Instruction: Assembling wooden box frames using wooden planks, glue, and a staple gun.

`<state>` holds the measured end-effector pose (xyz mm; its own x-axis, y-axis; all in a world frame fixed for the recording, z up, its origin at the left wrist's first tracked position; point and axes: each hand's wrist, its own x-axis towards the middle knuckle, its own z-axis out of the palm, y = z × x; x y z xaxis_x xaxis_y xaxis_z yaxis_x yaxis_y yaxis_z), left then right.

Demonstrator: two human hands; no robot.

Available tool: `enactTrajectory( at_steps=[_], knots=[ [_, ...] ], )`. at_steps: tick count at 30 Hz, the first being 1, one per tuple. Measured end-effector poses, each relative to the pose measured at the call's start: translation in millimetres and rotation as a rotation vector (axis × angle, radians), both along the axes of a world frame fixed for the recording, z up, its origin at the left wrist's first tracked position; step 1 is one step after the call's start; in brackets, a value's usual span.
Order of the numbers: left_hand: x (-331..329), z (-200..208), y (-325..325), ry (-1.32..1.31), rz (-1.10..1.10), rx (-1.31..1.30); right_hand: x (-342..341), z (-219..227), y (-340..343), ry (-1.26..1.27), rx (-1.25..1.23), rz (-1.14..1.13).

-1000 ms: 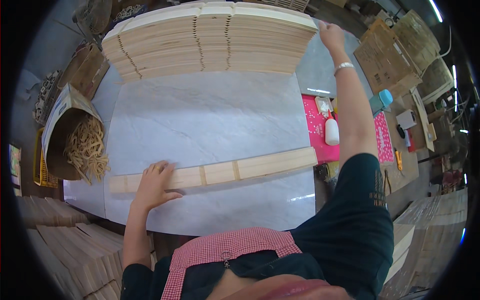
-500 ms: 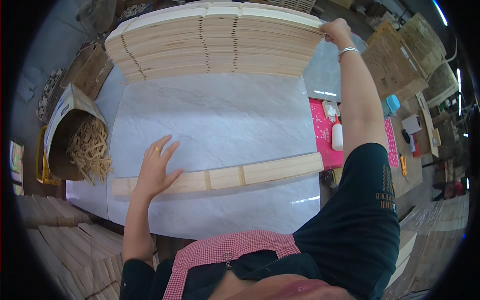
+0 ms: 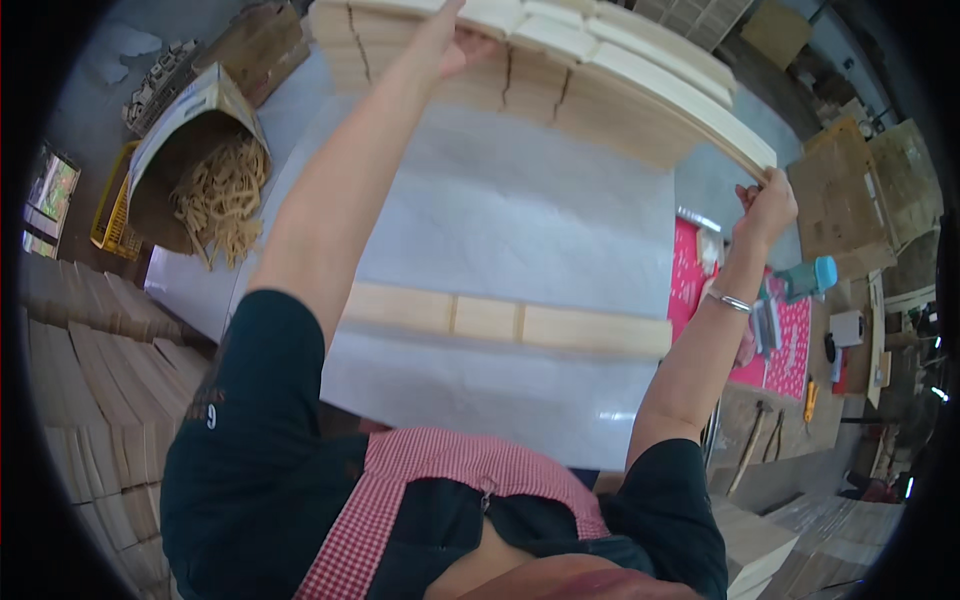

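Overhead view: a person reaches w/ both hands to a stack of boards, pale wood, on the far side of a marbled table; R hand pinches the right end of a top board, which juts out past the stack there; L hand is at the front edge, left of mid, partly cut off by the pic's top, so can't tell if it grips; a banded wood strip lies flat across the table's near part; best, I'd judge, to hold the board level w/ hands well apart, lift clear of those below & avoid dragging or twisting; for writing, there's pale print on the pink sheet & lettering on the left sleeve, both too blurred to read; no brand legible.
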<state>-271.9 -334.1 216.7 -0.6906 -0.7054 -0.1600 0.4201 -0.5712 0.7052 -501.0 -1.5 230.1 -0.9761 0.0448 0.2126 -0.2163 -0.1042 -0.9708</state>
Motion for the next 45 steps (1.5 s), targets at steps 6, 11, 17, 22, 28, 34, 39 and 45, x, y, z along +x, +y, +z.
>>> enactTrajectory(
  at_steps=[6,11,17,22,28,34,39,45],
  knots=[
    [33.4,-116.7,-51.1,-0.188,-0.021,0.067,9.9,-88.5,76.1,-0.146,0.176,0.043],
    [124.7,-166.4,26.0,-0.274,-0.032,0.283,28.9,-149.9,103.9,-0.186,0.539,0.165],
    [163.9,-190.8,53.2,-0.401,-0.171,0.364,36.0,-176.0,154.1,0.129,0.94,0.219],
    [222.1,-139.0,113.2,-0.663,-0.349,-0.428,108.1,-170.3,235.8,0.431,1.208,0.105],
    [254.5,-158.6,122.9,-0.926,-0.302,-1.846,166.6,-195.6,298.3,0.346,1.369,0.025],
    [271.0,-157.9,106.2,-1.099,-0.323,-1.983,152.6,-203.8,311.4,0.189,1.517,-0.095],
    [275.7,-144.0,91.2,-1.237,-0.607,-1.84,121.1,-187.0,288.9,0.109,1.756,-0.245],
    [265.9,-137.7,82.5,-1.203,-0.589,-1.846,156.3,-162.8,157.2,0.975,1.215,0.353]
  ],
)
